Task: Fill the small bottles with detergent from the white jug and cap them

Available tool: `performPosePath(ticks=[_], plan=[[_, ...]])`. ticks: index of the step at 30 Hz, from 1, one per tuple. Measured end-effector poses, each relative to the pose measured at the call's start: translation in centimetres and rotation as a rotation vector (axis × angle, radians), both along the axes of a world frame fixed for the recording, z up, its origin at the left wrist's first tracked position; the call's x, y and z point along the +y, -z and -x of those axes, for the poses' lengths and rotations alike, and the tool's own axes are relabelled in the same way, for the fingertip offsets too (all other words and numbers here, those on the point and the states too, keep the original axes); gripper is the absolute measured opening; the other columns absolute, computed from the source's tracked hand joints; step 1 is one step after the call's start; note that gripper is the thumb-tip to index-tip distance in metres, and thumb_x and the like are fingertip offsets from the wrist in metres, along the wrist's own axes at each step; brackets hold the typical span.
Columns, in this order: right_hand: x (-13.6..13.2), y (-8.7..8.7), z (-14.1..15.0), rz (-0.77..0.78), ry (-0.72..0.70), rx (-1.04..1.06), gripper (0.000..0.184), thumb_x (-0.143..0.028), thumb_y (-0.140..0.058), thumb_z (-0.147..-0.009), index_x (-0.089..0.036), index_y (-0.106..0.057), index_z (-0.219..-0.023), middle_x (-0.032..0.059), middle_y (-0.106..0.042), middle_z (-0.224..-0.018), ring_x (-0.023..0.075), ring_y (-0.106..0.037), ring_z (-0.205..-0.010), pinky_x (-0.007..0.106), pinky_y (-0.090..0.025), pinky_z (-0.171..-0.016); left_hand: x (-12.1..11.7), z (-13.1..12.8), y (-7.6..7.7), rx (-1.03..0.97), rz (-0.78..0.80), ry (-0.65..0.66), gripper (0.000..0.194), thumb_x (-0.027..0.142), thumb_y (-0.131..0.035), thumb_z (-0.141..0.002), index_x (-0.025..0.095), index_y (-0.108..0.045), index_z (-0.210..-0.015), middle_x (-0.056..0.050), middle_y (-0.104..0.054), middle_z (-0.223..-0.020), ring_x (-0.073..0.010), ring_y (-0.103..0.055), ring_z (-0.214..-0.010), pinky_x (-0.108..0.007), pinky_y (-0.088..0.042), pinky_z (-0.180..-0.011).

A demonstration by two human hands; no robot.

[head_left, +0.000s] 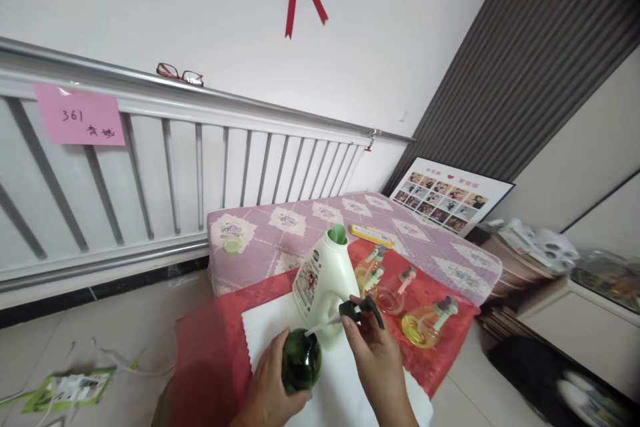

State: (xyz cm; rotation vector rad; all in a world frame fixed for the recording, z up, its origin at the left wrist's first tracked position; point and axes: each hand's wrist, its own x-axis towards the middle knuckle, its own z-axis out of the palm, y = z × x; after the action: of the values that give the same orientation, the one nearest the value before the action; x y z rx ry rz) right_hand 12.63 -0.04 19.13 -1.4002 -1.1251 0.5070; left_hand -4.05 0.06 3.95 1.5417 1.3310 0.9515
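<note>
My left hand point(273, 380) is wrapped round a dark green bottle point(301, 361), tilted toward me over a white cloth. Pinched in my right hand point(373, 353) is a dark pump head point(357, 310), whose pale tube point(325, 325) reaches to the bottle's neck; I cannot tell whether its tip is inside. Just behind stands a large pale green jug point(325, 273) with a handle, a green piece point(338, 233) sitting in its mouth. To the right are several clear spray bottles, among them one with yellow liquid point(420, 331) and one with a pinkish tint point(389, 299).
A red cloth point(210, 340) and a white cloth point(257, 320) lie over the patterned table point(400, 227). A pale green cap point(232, 243) and a yellow packet point(371, 235) rest farther back. A radiator point(175, 173) lines the wall; a power strip point(70, 390) lies on the floor.
</note>
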Motion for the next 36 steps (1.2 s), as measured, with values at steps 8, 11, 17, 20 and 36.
performPosePath(ticks=[8, 11, 17, 20, 36], plan=[[-0.1, 0.1, -0.4, -0.072, -0.022, -0.187, 0.039, -0.047, -0.074, -0.08, -0.024, -0.073, -0.111, 0.0096, -0.076, -0.101, 0.0236, -0.074, -0.082, 0.037, -0.063, -0.075, -0.2, 0.1, -0.6, 0.045, 0.01, 0.039, 0.098, 0.02, -0.07, -0.055, 0.012, -0.044, -0.148, -0.019, -0.052, -0.156, -0.0369, -0.049, -0.144, -0.054, -0.037, -0.125], [0.2, 0.7, -0.1, -0.012, -0.082, -0.193, 0.038, -0.044, -0.073, -0.08, -0.023, -0.074, -0.111, 0.0103, -0.077, -0.101, 0.024, -0.075, -0.082, 0.037, -0.064, -0.075, -0.2, 0.0, -0.4, 0.035, 0.008, 0.031, 0.098, 0.02, -0.07, -0.054, 0.011, -0.044, -0.148, -0.02, -0.052, -0.155, -0.0374, -0.049, -0.144, -0.055, -0.037, -0.125], [0.3, 3.4, 1.2, 0.154, -0.205, -0.094, 0.044, -0.042, -0.073, -0.077, -0.019, -0.073, -0.115, 0.0134, -0.08, -0.104, 0.029, -0.077, -0.089, 0.043, -0.065, -0.083, -0.2, 0.1, 0.3, 0.024, -0.018, 0.054, 0.098, 0.021, -0.071, -0.056, 0.014, -0.043, -0.149, -0.019, -0.052, -0.155, -0.0365, -0.048, -0.144, -0.056, -0.036, -0.124], [0.1, 4.4, 1.5, 0.202, -0.232, -0.062, 0.043, -0.043, -0.074, -0.077, -0.019, -0.075, -0.112, 0.0146, -0.081, -0.108, 0.0297, -0.078, -0.088, 0.045, -0.065, -0.083, -0.1, 0.2, 0.4, 0.031, -0.019, 0.064, 0.1, 0.022, -0.072, -0.055, 0.012, -0.041, -0.15, -0.02, -0.051, -0.156, -0.0369, -0.047, -0.145, -0.057, -0.035, -0.125], [-0.4, 5.8, 0.5, 0.236, -0.329, -0.195, 0.037, -0.039, -0.071, -0.08, -0.021, -0.078, -0.111, 0.0148, -0.081, -0.114, 0.0318, -0.077, -0.1, 0.046, -0.063, -0.09, 0.0, -0.1, 1.5, 0.097, -0.097, 0.091, 0.102, 0.019, -0.075, -0.056, 0.014, -0.037, -0.15, -0.021, -0.051, -0.155, -0.0381, -0.048, -0.144, -0.062, -0.037, -0.123]])
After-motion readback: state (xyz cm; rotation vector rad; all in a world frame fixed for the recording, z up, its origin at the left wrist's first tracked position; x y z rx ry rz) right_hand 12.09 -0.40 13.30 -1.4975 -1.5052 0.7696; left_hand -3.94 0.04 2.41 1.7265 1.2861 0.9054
